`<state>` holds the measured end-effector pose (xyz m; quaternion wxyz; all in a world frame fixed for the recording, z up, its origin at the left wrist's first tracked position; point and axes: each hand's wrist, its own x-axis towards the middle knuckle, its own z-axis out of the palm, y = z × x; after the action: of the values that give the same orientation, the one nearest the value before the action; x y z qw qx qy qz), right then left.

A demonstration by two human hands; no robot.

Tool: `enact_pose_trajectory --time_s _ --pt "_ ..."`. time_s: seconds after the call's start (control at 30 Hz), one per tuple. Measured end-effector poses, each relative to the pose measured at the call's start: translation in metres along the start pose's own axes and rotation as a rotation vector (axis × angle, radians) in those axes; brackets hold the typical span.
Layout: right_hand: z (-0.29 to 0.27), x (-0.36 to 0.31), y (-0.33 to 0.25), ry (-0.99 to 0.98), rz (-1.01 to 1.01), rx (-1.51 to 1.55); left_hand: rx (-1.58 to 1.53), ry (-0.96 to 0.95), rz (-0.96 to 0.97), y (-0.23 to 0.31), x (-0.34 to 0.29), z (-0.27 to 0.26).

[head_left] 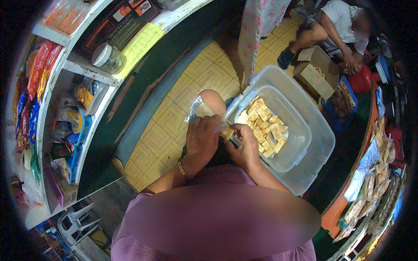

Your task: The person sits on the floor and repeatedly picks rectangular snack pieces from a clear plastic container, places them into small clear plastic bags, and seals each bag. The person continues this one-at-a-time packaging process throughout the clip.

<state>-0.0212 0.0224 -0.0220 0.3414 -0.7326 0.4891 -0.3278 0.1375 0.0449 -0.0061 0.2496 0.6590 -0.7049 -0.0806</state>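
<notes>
My left hand (202, 137) is closed on a clear plastic bag (196, 110), part of which sticks out beyond the fingers. Close beside it, my right hand (244, 145) pinches a small yellow-brown piece (226, 132) at the plastic between both hands. Whether that piece is inside the plastic is hard to see. Just right of my hands stands a smaller clear tub (301, 145), set within a large clear plastic bin (321, 143). Flat yellow-brown snack pieces (267, 126) lie heaped in the smaller tub.
Shelves with a lidded jar (108, 58) and packets (41, 71) run along the left. At the far right a seated person (337, 26) bends over beside a cardboard box (317, 71) and a blue tray (342, 104). Bagged goods (370, 185) line the right counter.
</notes>
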Motion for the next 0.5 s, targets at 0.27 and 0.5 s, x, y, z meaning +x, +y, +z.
enact_pose_trajectory --time_s 0.27,0.5 --pt "0.002 0.0 -0.006 0.005 0.083 0.153 -0.17 -0.083 0.028 0.013 0.009 0.009" --pt "0.011 0.003 0.013 0.127 0.226 0.4 -0.305 -0.125 -0.013 0.005 -0.006 0.003"
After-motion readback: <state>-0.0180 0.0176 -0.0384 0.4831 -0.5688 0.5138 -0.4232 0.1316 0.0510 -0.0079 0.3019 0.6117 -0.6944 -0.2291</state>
